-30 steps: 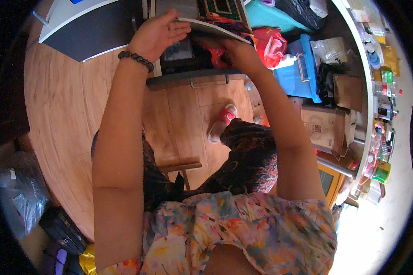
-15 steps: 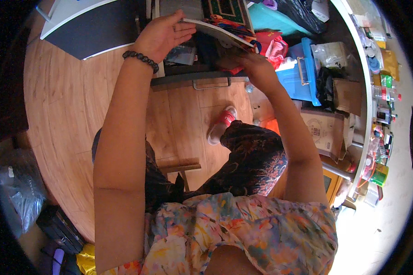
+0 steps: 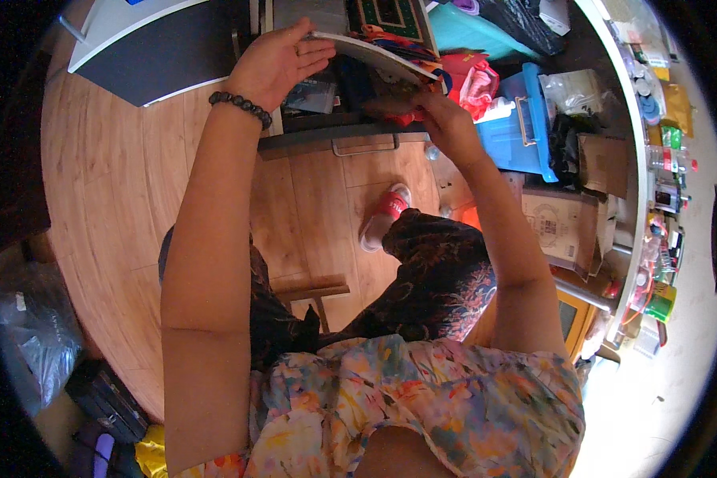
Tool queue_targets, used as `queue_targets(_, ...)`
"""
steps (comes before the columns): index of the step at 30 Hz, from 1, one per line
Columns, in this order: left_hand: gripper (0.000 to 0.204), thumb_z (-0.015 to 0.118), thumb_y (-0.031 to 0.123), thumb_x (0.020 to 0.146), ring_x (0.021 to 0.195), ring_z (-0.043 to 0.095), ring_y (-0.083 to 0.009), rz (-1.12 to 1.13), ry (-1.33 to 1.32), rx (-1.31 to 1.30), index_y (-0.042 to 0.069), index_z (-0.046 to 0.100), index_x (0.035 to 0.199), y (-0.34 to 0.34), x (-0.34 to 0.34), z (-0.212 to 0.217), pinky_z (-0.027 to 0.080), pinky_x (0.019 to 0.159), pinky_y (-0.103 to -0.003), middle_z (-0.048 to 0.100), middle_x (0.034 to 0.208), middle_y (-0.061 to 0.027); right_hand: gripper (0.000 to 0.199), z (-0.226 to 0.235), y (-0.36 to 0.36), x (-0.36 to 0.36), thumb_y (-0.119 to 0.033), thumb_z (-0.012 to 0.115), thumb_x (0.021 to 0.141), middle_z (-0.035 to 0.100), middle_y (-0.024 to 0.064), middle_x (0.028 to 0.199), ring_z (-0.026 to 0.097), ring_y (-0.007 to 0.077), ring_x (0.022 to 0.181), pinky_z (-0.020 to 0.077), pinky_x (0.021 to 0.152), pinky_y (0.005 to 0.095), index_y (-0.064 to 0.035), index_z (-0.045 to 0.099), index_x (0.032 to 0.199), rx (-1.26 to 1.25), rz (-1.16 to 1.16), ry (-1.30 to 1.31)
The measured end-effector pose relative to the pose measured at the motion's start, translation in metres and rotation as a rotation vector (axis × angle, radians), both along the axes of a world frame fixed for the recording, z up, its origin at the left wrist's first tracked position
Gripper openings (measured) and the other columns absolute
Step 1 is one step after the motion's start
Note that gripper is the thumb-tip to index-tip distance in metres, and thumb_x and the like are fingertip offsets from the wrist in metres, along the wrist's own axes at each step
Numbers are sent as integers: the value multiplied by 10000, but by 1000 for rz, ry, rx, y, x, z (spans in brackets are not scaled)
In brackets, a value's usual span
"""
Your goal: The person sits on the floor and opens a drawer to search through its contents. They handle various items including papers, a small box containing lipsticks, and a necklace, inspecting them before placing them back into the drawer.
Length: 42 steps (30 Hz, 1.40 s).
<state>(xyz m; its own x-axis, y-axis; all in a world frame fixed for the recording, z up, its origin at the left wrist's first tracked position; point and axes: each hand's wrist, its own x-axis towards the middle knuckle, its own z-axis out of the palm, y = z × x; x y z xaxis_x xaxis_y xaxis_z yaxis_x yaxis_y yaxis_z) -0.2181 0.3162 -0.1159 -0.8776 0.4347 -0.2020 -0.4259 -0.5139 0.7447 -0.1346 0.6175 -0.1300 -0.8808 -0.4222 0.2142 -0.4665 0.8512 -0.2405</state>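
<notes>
My left hand (image 3: pixel 277 64), with a dark bead bracelet at the wrist, is at the left end of a thin, pale-edged flat board (image 3: pixel 366 52). The board's end lies between thumb and straight fingers, and it is tilted up over an open drawer (image 3: pixel 319 127). My right hand (image 3: pixel 446 119) reaches into the drawer below the board's right end. Its fingers are dark and blurred, close to something red (image 3: pixel 406 119); whether they grip anything is unclear. Inside the drawer are a clear flat case (image 3: pixel 312 97) and a green-bordered dark panel (image 3: pixel 390 17).
A blue plastic bin (image 3: pixel 526 131) and red wrapping (image 3: pixel 474 80) stand right of the drawer. Cardboard boxes (image 3: pixel 562 227) lie nearer. A shelf edge with bottles (image 3: pixel 669 159) runs along the right. A dark-fronted cabinet (image 3: pixel 159 56) is at far left; my slippered foot (image 3: pixel 390 207) rests on the floor.
My right hand's fingers have shifted slightly left inside the drawer. My left hand and the board have barely moved.
</notes>
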Motion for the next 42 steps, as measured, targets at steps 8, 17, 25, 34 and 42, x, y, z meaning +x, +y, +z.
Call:
queue_targets(8, 353, 505, 305, 924, 1145, 508, -316, -18, -19, 22, 22, 473, 1131, 0, -4, -2, 390, 1005, -389, 538, 1174, -232, 218, -22, -15, -27, 9, 608, 698, 606, 139, 949, 596, 344, 881, 493, 732, 407, -84, 614, 894, -343, 3, 212)
queue_targets(17, 368, 530, 314, 912, 1119, 523, -325, -27, -9, 54, 4, 492, 1108, 2, -4, -10, 405, 988, -394, 544, 1148, -241, 279, -42, -7, -29, 46, 505, 761, 616, 118, 971, 601, 229, 846, 481, 719, 303, -67, 658, 965, -244, -319, -183)
queue_targets(25, 396, 557, 297, 897, 1125, 521, -329, -36, 5, 82, -20, 467, 1116, -3, -5, -14, 403, 997, -393, 538, 1154, -252, 315, -42, -26, -38, -44, 630, 714, 645, 149, 995, 618, 261, 891, 481, 786, 344, 2, 613, 1025, -636, -483, -437)
queue_targets(34, 399, 540, 316, 906, 1127, 522, -318, -43, 22, 22, -12, 465, 1120, 2, -3, -8, 408, 993, -385, 541, 1163, -243, 400, -69, 37, -53, 93, 510, 630, 607, 67, 933, 574, 183, 833, 450, 715, 253, -8, 592, 1008, -541, -540, -412)
queue_targets(42, 460, 531, 330, 910, 1142, 510, -320, -30, 3, 6, -38, 427, 1167, 2, 1, -4, 402, 998, -380, 533, 1171, -252, 364, -53, 13, -62, 74, 532, 609, 586, 48, 907, 545, 208, 871, 424, 776, 281, -4, 584, 962, -601, -616, -666)
